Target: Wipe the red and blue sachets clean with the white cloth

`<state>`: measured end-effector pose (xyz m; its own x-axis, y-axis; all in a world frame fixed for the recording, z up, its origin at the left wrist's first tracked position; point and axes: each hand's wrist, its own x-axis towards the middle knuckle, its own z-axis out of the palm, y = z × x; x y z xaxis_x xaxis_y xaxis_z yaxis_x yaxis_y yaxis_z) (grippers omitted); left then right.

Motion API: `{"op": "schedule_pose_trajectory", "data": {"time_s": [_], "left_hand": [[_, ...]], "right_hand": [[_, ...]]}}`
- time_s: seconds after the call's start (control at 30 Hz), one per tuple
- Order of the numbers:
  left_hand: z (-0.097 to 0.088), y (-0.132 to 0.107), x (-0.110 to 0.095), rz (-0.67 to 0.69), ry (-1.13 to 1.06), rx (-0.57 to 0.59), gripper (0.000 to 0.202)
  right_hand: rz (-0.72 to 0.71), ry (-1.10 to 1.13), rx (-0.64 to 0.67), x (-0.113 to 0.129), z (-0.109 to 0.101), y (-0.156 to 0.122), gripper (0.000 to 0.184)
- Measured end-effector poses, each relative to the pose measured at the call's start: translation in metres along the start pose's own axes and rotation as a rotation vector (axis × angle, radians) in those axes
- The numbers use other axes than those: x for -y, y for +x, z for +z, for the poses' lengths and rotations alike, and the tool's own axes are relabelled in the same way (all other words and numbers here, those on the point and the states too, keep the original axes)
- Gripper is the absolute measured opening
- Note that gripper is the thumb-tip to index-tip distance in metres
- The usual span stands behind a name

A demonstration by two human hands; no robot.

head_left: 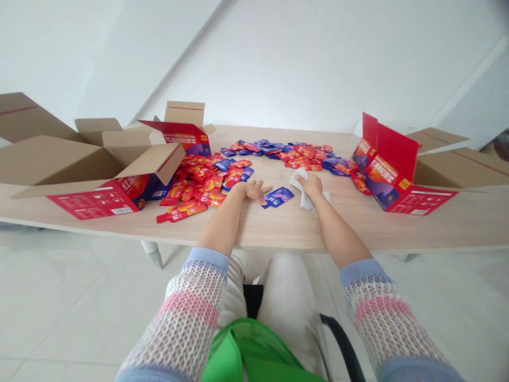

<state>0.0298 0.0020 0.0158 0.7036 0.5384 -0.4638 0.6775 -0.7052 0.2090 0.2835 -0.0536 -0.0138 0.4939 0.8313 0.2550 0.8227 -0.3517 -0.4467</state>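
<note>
Lying flat with fingers spread wide, the left hand is placed just beside a blue sachet. A crumpled white tissue is pressed under the right hand, though any grip cannot be told. Red-and-blue sachets are strewn beyond the blue sachet.

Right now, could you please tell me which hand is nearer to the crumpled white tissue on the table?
The right hand is nearer, resting on the crumpled white tissue; the left hand lies further left, apart from it, beyond a flat blue sachet.
</note>
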Motion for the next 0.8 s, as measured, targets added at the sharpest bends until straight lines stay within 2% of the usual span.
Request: {"op": "schedule_pose_trajectory", "data": {"time_s": [0.13, 0.37, 0.43, 0.53, 0.6, 0.67, 0.8], "left_hand": [[0.001, 0.002, 0.000, 0.004, -0.027, -0.013, 0.115], [0.003, 0.004, 0.000, 0.003, -0.046, -0.019, 0.113], [0.004, 0.005, 0.001, -0.001, -0.050, -0.015, 0.113], [0.005, 0.006, 0.001, 0.001, -0.069, -0.026, 0.114], [0.005, 0.005, 0.001, 0.014, -0.084, -0.039, 0.115], [0.006, 0.004, 0.002, 0.027, -0.089, -0.050, 0.114], [0.007, 0.004, 0.004, 0.026, -0.083, -0.058, 0.111]], "right_hand": [[-0.086, 0.083, -0.078, 0.008, -0.007, -0.003, 0.051], [-0.413, 0.128, 0.003, 0.035, 0.002, -0.031, 0.044], [-0.500, 0.134, 0.051, 0.040, 0.007, -0.039, 0.041], [-0.588, 0.080, 0.216, 0.045, 0.013, -0.045, 0.036], [-0.581, 0.038, 0.308, 0.046, 0.015, -0.046, 0.036], [-0.506, 0.008, 0.342, 0.045, 0.015, -0.045, 0.040], [-0.301, -0.077, 0.286, 0.039, 0.013, -0.040, 0.051]]}}
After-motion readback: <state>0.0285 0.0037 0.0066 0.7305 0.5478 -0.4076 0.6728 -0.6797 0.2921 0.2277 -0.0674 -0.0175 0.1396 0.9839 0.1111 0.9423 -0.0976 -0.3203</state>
